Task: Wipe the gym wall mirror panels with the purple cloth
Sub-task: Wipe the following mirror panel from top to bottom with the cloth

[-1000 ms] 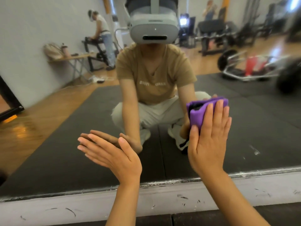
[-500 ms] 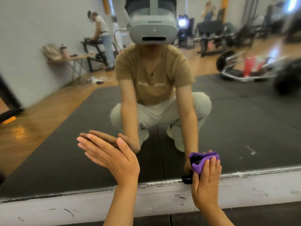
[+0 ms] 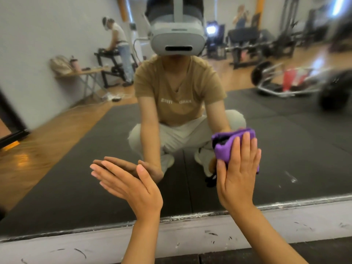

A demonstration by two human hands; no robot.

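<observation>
From the head camera, the person is crouching right in front of the mirror (image 3: 76, 168), both arms reaching forward to the glass. The right hand (image 3: 238, 176) is lying flat, fingers straight and held close together, pressing the folded purple cloth (image 3: 228, 141) against the mirror. The cloth is sitting under the fingers and palm, bunching out above the fingertips and a little past the hand's right edge, well above the mirror's bottom edge. The left hand (image 3: 129, 183) is resting against the glass to the left, fingers straight and together, angled up and leftward, thumb standing apart; it is holding nothing. Below the mirror a pale, scuffed wall strip (image 3: 285, 227) is running across. In the reflection the person is squatting on dark floor mats (image 3: 285, 130), with gym equipment blurring behind them.
</observation>
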